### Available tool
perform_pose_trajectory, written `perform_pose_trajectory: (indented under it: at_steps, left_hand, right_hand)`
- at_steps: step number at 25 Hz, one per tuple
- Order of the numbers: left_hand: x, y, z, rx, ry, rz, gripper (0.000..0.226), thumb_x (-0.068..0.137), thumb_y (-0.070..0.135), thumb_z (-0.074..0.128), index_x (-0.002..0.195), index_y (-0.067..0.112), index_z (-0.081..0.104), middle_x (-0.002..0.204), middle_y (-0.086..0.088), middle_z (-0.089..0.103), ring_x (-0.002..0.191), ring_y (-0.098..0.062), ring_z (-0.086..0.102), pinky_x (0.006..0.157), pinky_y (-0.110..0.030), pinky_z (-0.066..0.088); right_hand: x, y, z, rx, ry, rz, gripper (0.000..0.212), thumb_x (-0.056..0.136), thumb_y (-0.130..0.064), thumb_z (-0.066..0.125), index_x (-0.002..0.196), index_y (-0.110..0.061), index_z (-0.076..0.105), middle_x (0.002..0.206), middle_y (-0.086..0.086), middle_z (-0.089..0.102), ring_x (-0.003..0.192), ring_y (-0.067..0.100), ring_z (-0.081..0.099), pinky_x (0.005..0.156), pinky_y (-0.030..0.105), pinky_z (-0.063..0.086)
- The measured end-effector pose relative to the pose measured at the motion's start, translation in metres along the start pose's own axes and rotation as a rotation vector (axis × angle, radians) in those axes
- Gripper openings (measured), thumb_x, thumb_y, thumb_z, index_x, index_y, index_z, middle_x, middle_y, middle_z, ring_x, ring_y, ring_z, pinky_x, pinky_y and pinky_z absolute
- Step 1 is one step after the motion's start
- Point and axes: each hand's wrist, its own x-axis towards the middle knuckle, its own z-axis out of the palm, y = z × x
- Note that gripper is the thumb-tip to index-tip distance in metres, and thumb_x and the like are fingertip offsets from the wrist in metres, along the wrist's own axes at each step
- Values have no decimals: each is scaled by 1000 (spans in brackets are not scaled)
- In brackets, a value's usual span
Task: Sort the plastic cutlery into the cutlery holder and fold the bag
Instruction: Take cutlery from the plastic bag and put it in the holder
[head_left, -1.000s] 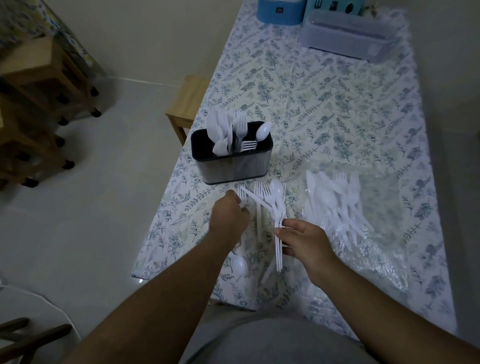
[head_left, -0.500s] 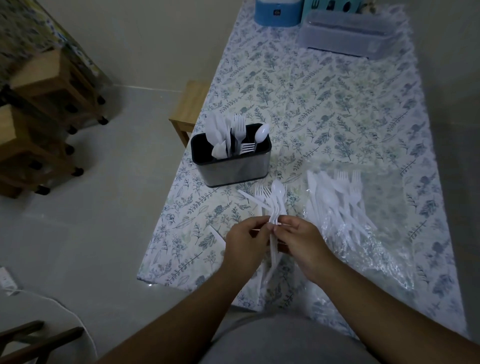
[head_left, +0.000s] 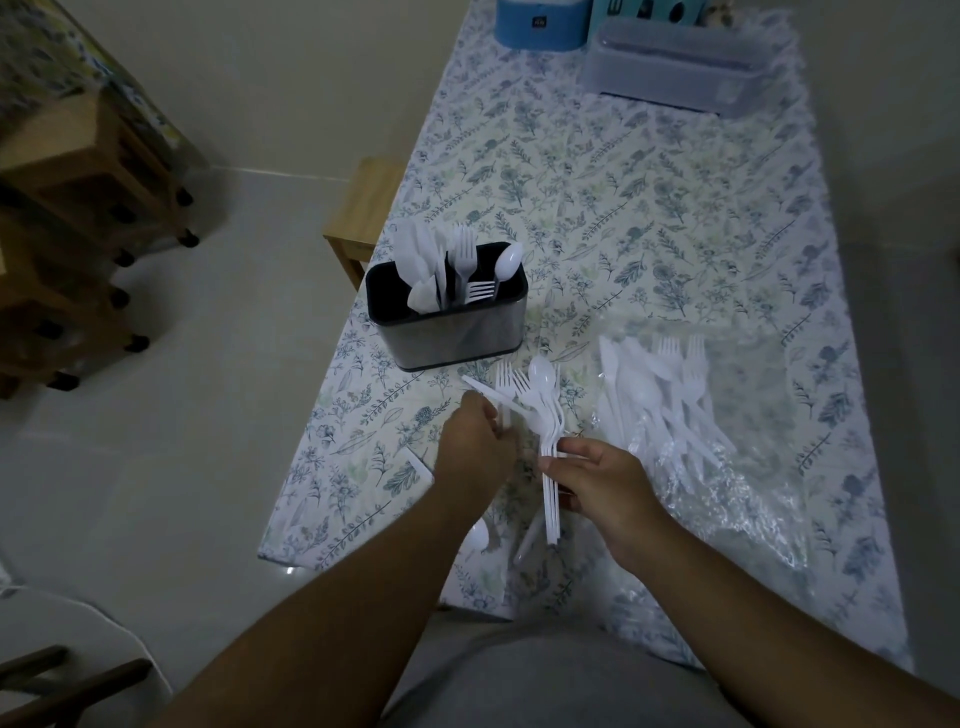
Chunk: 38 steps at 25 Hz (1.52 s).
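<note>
From the head camera, the only view you have: half a second ago your two hands were pressed together on one bunch of cutlery; now they have drawn apart. Your left hand (head_left: 475, 447) has slid out toward the cutlery holder (head_left: 448, 322) and is curled shut on a piece or two near the forks (head_left: 506, 382), which lie just in front of the holder; which piece it pinches is hidden under the knuckles, so you cannot tell. Your right hand (head_left: 602, 480) pinches the handles of the spoon bundle (head_left: 545, 415) between thumb and fingers, bowls pointing toward the holder, handle ends sticking out toward you below the hand.

That split reads as the sorting proper: you look to be peeling one kind away from the mixed bunch so each goes to its own slot.

The holder stands near the table's left edge and already has knives, forks and a spoon standing upright in it. Right of the holder, well apart, the clear bag (head_left: 737, 457) lies flat and crumpled with a heap of cutlery (head_left: 660, 395) resting on or in it. A stray spoon (head_left: 475, 535) lies on the tablecloth (head_left: 649, 208), on your side of the holder and beneath your left wrist. With that heap waiting, folding the bag is some way off.
</note>
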Motion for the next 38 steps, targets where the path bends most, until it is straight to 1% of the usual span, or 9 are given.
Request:
perform_pose_trajectory:
  at_steps: [3, 8, 12, 17, 21, 26, 30, 34, 38]
  left_hand:
    - [8, 3, 0, 79, -14, 32, 18, 83, 15, 69, 87, 13, 52, 74, 0, 59, 65, -18, 56, 54, -29, 46]
    - [6, -16, -39, 245, -38, -12, 19, 79, 13, 73, 87, 17, 56, 77, 0, 63, 62, -12, 58, 51, -24, 46]
    - [-23, -27, -61, -65, -56, -198, 22, 83, 14, 76, 101, 19, 64, 82, 1, 71, 63, -14, 68, 46, -20, 49]
    - [-43, -6, -24, -428, -239, -115, 36, 83, 17, 75, 118, 26, 71, 88, -3, 76, 79, -18, 75, 74, -38, 64]
    - [-53, 4, -4, -359, -166, -69, 32, 85, 17, 71, 114, 30, 71, 87, 3, 74, 68, -6, 67, 57, -21, 52]
    - [-56, 3, 2, -309, -91, -18, 33, 85, 16, 72, 117, 25, 72, 85, 7, 74, 70, -6, 68, 66, -27, 57]
    - [-53, 11, 7, -238, -69, 22, 33, 86, 20, 73, 119, 18, 72, 90, 6, 77, 79, -4, 71, 77, -26, 60]
    - [-56, 15, 14, -220, -113, 34, 32, 87, 18, 72, 120, 17, 73, 96, 5, 77, 78, 1, 70, 67, -5, 51]
    - [-54, 21, 18, -229, -149, 52, 26, 89, 17, 71, 115, 18, 76, 90, 8, 77, 72, 1, 71, 63, -6, 51]
  right_hand:
    - [-2, 0, -2, 4, 3, -8, 23, 84, -6, 79, 93, -25, 68, 94, 7, 78, 87, 21, 76, 71, 29, 59]
    - [-1, 1, -6, 21, 32, -28, 28, 85, -7, 78, 108, -18, 67, 93, 4, 77, 79, 16, 75, 62, 22, 57]
    - [3, 1, -1, 34, 11, -22, 29, 85, -7, 78, 111, -16, 67, 94, 5, 77, 80, 15, 75, 64, 23, 58]
    - [0, -2, 5, -2, -59, -53, 22, 87, -7, 76, 98, -25, 67, 86, 0, 79, 77, 11, 77, 61, 18, 56]
    - [0, -3, -2, 20, -43, -68, 22, 87, -11, 75, 106, -21, 70, 94, 3, 80, 88, 18, 77, 76, 29, 60]
    - [1, -2, -7, 22, -49, -72, 21, 87, -9, 75, 99, -25, 69, 90, 2, 80, 82, 14, 77, 67, 23, 59]
    - [2, 1, -11, 14, -23, -66, 34, 86, -12, 78, 119, -12, 68, 97, 5, 80, 88, 17, 77, 73, 25, 60]
    - [4, 0, -21, -10, 30, -82, 36, 86, -12, 78, 120, -13, 65, 97, 3, 78, 88, 14, 75, 69, 20, 59]
    - [8, 3, -26, -12, 52, -85, 39, 85, -10, 78, 122, -7, 66, 99, 8, 79, 89, 19, 77, 76, 28, 62]
